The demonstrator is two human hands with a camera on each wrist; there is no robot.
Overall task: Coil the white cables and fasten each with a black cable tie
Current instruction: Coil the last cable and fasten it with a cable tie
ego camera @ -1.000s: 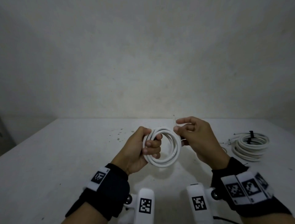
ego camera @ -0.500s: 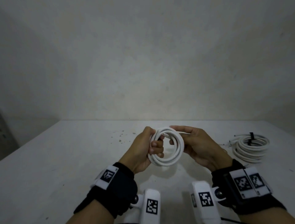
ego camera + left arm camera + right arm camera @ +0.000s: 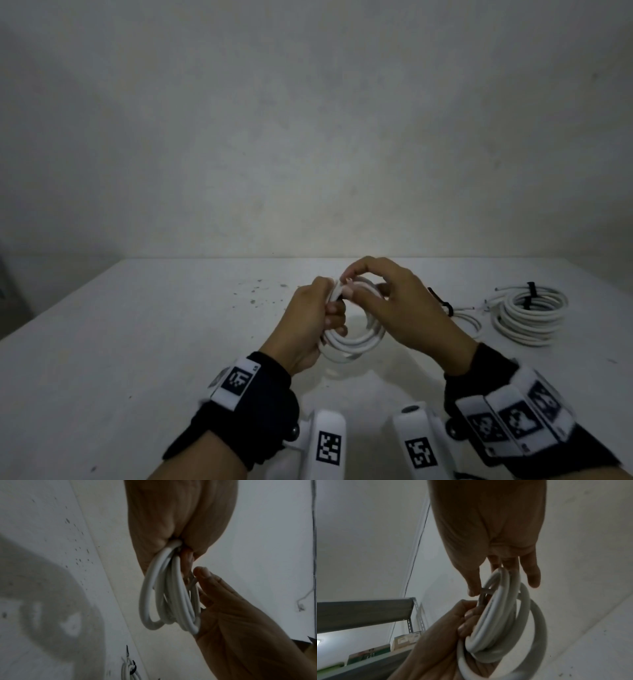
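Note:
My left hand (image 3: 334,317) grips the left side of a white cable coil (image 3: 356,341) held upright just above the table. My right hand (image 3: 349,286) arches over the coil's top, thumb and fingertips pinching the cable's end against the loops. In the right wrist view the thumb presses the short cable end (image 3: 486,592) beside the coil (image 3: 501,615). In the left wrist view the loops (image 3: 171,595) hang from my left fist. A black cable tie (image 3: 442,303) lies on the table, partly hidden behind my right hand.
A second white coil (image 3: 529,317), bound with a black tie (image 3: 530,291), lies at the right of the white table (image 3: 154,342). A thin loose wire (image 3: 471,320) lies between it and my right hand. Dark specks dot the table left of my hands. A wall stands behind.
My right hand has moved from the coil's right side to over its top and now pinches the cable end there. The coil has tipped slightly, still in my left hand.

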